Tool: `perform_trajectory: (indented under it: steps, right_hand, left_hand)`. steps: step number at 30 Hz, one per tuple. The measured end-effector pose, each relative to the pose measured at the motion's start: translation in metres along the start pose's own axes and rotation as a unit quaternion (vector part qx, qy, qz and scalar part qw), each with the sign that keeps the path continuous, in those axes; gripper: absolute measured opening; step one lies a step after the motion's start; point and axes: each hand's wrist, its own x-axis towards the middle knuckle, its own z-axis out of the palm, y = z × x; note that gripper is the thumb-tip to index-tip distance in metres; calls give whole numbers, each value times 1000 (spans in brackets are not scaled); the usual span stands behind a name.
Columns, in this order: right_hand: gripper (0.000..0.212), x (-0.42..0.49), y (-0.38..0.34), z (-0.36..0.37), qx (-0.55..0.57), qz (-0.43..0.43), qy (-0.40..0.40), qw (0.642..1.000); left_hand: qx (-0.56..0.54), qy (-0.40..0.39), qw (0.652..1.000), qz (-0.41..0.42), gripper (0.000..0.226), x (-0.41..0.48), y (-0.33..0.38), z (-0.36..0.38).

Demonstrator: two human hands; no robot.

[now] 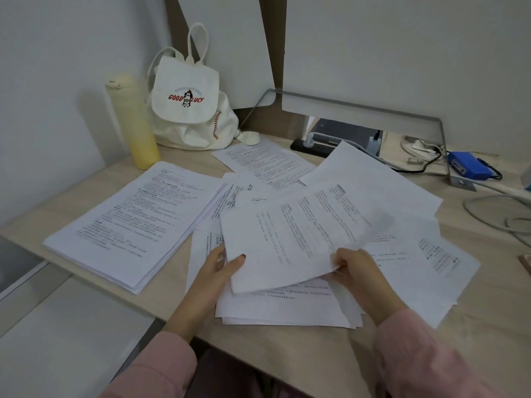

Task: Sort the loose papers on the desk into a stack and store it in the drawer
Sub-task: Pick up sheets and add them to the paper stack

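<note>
Desk (488, 326), loose papers (416, 268) (one sheet (296, 234) aloft)

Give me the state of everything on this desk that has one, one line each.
held sheet, raised above the pile, curling
left grip, pinching the held sheet's lower left edge
right grip, pinching its lower right edge
stack, squared, lying flat at left
loose papers, scattered, overlapping
bottle, upright, lid shut
backpack, upright, flap closed
power strip, white plug in it
</note>
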Motion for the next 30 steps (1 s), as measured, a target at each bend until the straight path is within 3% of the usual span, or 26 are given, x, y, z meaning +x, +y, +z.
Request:
perform_trajectory:
  steps: [4,7,11,13,16,20,24,28,30]
  right_hand:
    - [19,22,-22,-23,-194,-18,98,976]
    - [13,38,-28,-28,-335,-27,95,937]
    - [26,50,-29,-13,-459,-70,79,882]
    - [29,52,-24,-3,-473,-85,67,874]
    - [38,52,-15,-2,-440,-94,63,891]
    - [41,52,-17,-33,-424,-112,120,891]
    - [55,43,-26,-81,-481,-47,211,850]
    - [74,32,-29,-109,-525,26,246,814]
    - [76,30,-30,-113,-517,42,245,819]
  left_hand:
    - [-48,13,999,-20,55,2,3,1]
    - [-36,24,999,-29,54,2,2,0]
    - [4,8,1000,-25,39,4,0,-2]
    - [32,8,999,-22,39,6,-2,-3]
    - [66,1,998,-13,40,7,-5,-4]
    - [82,4,997,-6,36,8,-7,-5]
    - [81,10,997,-1,31,7,-7,-2]
    - [89,16,996,-6,30,7,-8,-1]
    - [96,16,995,-7,34,7,-8,-1]
